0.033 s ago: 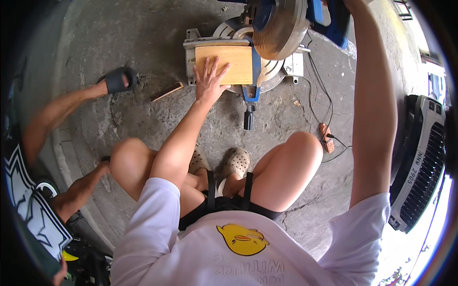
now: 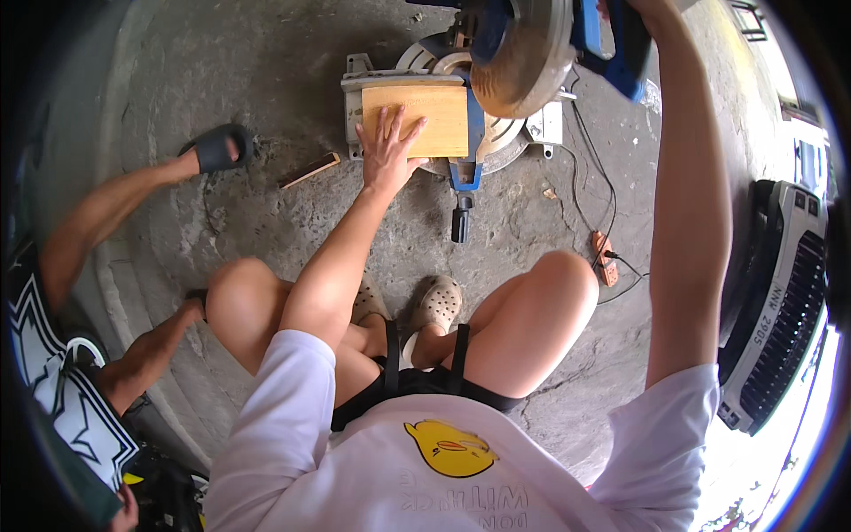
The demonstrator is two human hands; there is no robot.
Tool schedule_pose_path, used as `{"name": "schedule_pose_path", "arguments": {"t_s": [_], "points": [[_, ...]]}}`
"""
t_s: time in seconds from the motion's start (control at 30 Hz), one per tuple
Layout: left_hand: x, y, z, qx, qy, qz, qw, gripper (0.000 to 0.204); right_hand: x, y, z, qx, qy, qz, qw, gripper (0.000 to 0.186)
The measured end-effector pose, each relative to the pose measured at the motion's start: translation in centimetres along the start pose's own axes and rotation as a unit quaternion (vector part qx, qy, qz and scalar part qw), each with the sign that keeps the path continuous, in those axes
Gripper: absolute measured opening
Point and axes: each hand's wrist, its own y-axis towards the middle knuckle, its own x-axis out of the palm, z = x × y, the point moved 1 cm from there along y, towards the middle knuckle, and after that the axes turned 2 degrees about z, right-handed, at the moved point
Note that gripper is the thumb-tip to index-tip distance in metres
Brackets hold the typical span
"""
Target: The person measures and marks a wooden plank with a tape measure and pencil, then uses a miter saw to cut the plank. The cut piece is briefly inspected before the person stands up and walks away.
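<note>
A rectangular light wooden board (image 2: 443,124) lies flat on the bed of a miter saw (image 2: 465,173), its far edge along the grey fence (image 2: 390,80). My left hand (image 2: 388,152) presses on the board's left part, fingers spread and stretched out, the thumb at its near edge. At the top edge of the picture my right hand (image 2: 654,9) is closed round the blue saw handle (image 2: 620,53), partly cut off by the frame. The saw head with its round blade guard (image 2: 523,75) is raised, to the right of the board.
A narrow wood offcut (image 2: 308,170) lies on the concrete floor. Black cords (image 2: 612,191) run to an orange power strip (image 2: 605,257) on the right. Another person's sandalled foot (image 2: 219,149) is at the left. A vehicle's front grille (image 2: 780,310) stands far right.
The saw head and my right hand have come very slightly lower in the picture. My left hand and the board stay in place.
</note>
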Motion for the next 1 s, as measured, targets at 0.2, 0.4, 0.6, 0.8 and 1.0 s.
{"name": "schedule_pose_path", "arguments": {"t_s": [0.2,0.4,0.6,0.8,1.0], "points": [[1.1,-0.4,0.3,-0.082,-0.095,0.099,0.987,0.104,1.2,-11.2,3.4,0.031,0.089,0.054,0.994,0.030],[-0.3,-0.9,-0.1,-0.162,-0.146,0.162,0.962,0.106,5.0,-19.2,5.9,0.006,0.131,0.103,0.986,0.034],[0.1,-0.6,0.6,-0.203,-0.187,0.176,0.945,0.106,6.3,-21.0,6.7,-0.035,0.114,0.138,0.983,0.031],[0.4,-0.4,-0.1,-0.200,-0.200,0.151,0.947,0.107,7.1,-21.6,8.0,-0.072,0.055,0.162,0.983,0.032],[0.5,-0.4,0.2,-0.203,-0.193,0.141,0.950,0.104,8.0,-22.6,8.2,-0.054,0.069,0.186,0.979,0.032]]}}
